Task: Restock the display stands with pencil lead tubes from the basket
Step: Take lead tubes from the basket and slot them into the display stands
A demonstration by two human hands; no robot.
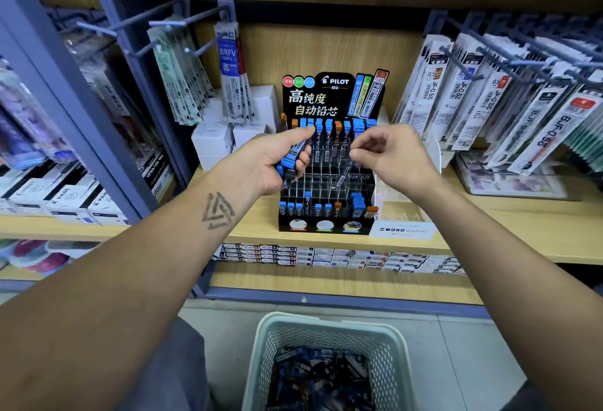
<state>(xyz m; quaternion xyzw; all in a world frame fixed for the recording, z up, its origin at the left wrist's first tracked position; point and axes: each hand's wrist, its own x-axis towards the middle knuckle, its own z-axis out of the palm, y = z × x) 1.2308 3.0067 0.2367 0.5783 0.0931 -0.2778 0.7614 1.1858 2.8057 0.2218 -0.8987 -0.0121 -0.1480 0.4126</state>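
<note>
A black tiered display stand (pixel 326 224) with clear slots sits on the wooden shelf; blue- and orange-capped lead tubes fill its top and bottom rows, while the middle rows look bare. My left hand (pixel 277 162) grips a bundle of blue-capped lead tubes (pixel 292 162) in front of the stand's left side. My right hand (pixel 388 156) pinches one dark lead tube (pixel 346 172) by its top, angled down over the middle rows. A pale perforated basket (pixel 326 329) holding several tubes stands on the floor below.
Hanging packets of pen refills crowd pegs at left (pixel 182 74) and right (pixel 509 97). White boxes (pixel 212 143) sit left of the stand, a clear MONO holder (pixel 404 229) at its right. Small boxes line the shelf edge below (pixel 326 257).
</note>
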